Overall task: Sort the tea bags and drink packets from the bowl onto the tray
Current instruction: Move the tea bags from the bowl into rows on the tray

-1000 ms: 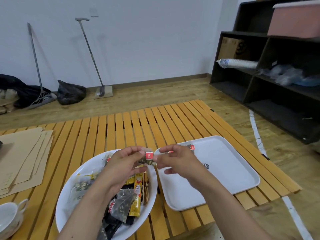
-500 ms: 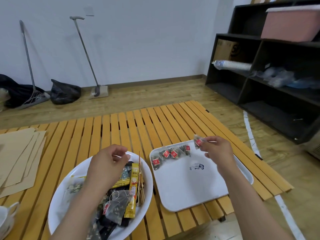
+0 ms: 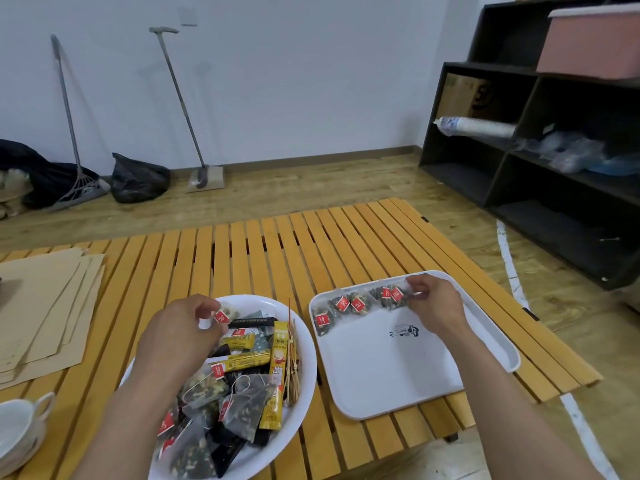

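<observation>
Slatted wooden table (image 3: 277,244), white wall (image 3: 311,81), dark shelving (image 3: 519,168), both hands pinching tea bags.

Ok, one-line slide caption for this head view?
Right hand sets a tea bag at the row's end on the white tray; left hand pinches another's red tag over the bowl.

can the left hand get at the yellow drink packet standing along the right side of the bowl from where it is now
Probably yes. The left hand is already over the bowl, and the yellow drink packet lies on top of the pile, uncovered. But its fingers pinch a red-tagged tea bag, so that would need setting down first.
</observation>
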The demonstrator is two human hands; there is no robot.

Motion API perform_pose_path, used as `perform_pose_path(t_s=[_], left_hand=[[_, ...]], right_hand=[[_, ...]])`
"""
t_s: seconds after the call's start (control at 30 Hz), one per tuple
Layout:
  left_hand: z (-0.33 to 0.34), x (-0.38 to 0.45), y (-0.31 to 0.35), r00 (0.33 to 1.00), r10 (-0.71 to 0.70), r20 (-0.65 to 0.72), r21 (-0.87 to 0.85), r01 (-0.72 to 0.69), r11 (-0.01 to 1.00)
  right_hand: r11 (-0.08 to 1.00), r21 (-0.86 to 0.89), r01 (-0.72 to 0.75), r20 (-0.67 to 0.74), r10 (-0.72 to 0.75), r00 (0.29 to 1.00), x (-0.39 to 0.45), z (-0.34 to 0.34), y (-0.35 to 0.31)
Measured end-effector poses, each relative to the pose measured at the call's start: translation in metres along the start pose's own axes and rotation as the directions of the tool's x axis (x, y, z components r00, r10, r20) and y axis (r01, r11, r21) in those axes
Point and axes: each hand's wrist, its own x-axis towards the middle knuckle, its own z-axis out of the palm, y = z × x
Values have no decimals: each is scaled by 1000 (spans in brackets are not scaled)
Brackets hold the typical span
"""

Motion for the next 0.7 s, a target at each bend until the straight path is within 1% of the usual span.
perform_pose_path(t_s=[0.13,0.23,0.3,0.33,0.37,0.4,0.43,0.5,0.53,0.63,0.7], left_hand=[[-12,2,-14,997,-69,-46,45,71,996],[-16,2,-19,991,-133,-10,50,133,990],[-17,2,-19,984,-174,21,46,173,984],[-18,1,-19,981,-191,38,44,190,981],[-18,1,-19,977,-205,58,42,203,978],[-18,0,-19,973,-218,78,41,215,976],[-17,0,-18,969,-228,95,43,225,973],[-14,-1,-17,968,-230,101,36,227,973],[-13,-1,-16,970,-225,94,19,225,974],[-11,0,-13,969,-222,112,-41,228,973],[-11,2,-15,966,-231,114,-74,241,968]], right_hand=[[1000,-16,7,-11,-7,1000,4,9,-3],[999,-51,12,-21,-13,1000,-1,4,-8],[993,-112,18,-74,-26,997,-9,-5,-18],[990,-143,16,-122,-33,992,-14,-8,-25],[989,-148,27,-167,-52,985,-20,-10,-34],[991,-116,68,-190,-89,978,-27,-8,-44],[989,-56,134,-176,-141,974,-36,-2,-57],[957,66,284,-60,-280,958,-54,19,-81],[933,88,350,13,-352,936,-63,33,-90],[840,32,541,210,-535,818,-85,74,-113],[775,7,632,311,-603,735,-94,100,-124]])
